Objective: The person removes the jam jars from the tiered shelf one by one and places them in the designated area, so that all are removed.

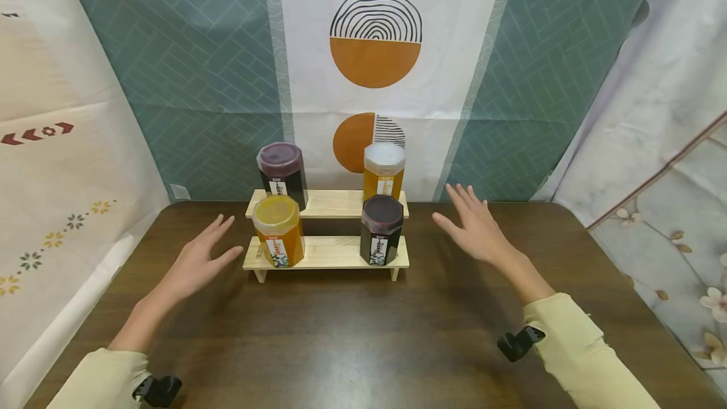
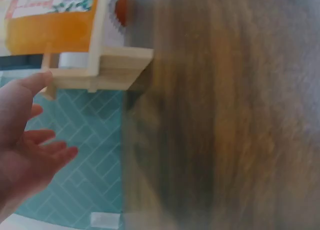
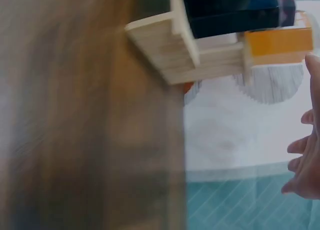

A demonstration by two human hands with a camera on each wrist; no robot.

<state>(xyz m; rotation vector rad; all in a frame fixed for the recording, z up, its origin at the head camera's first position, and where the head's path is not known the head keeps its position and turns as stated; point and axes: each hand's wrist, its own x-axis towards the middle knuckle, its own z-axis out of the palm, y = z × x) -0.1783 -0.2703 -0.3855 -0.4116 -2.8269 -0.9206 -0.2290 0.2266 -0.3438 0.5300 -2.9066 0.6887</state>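
Note:
A two-tier light wooden rack (image 1: pixel 332 252) holds two jars on each step. On the lower step, an orange jar with a yellow lid (image 1: pixel 279 235) sits at the left and a dark jar (image 1: pixel 381 232) at the right. Behind them, a dark jar with a purple lid (image 1: pixel 282 172) and an amber jar with a white lid (image 1: pixel 384 172) occupy the upper step. My left hand (image 1: pixel 199 260) is held with fingers extended, left of the rack, holding nothing. On the other side, my right hand (image 1: pixel 474 226) reaches forward with spread fingers, apart from the jars and likewise bare.
The rack stands near the back of a brown wooden table (image 1: pixel 329 346). A green and white patterned cloth (image 1: pixel 199 81) hangs directly behind it. Pale cloths with printed flowers (image 1: pixel 53 238) flank the table on both sides.

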